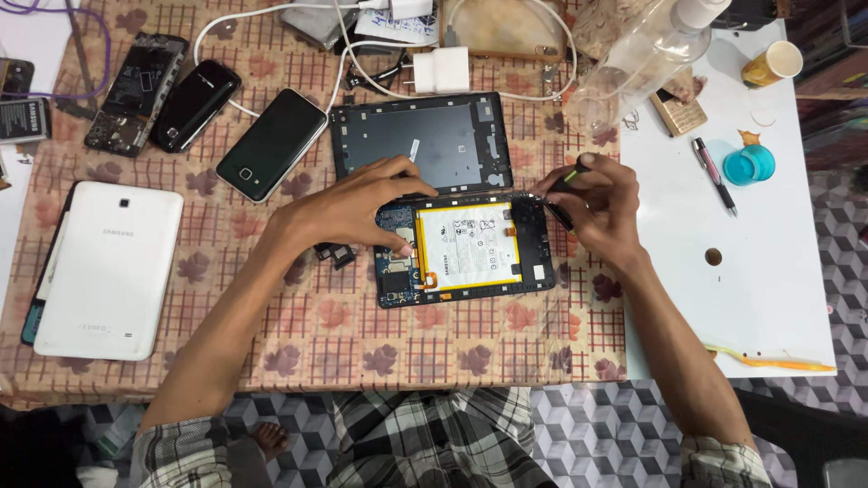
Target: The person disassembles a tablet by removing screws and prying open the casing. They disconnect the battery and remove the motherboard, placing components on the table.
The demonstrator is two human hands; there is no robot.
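You have one view, from the camera on your head, looking almost straight down onto the tabletop (316,334) from close above. Your knees and the patterned floor (588,425) fill the near edge; the far edge cuts off the clutter. Both forearms reach in from below.

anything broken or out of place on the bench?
Yes. The opened tablet lies with battery and board exposed, its back cover set apart above it. A stripped phone at upper left shows bare internals. Left hand steadies the tablet; right hand holds a small tool.
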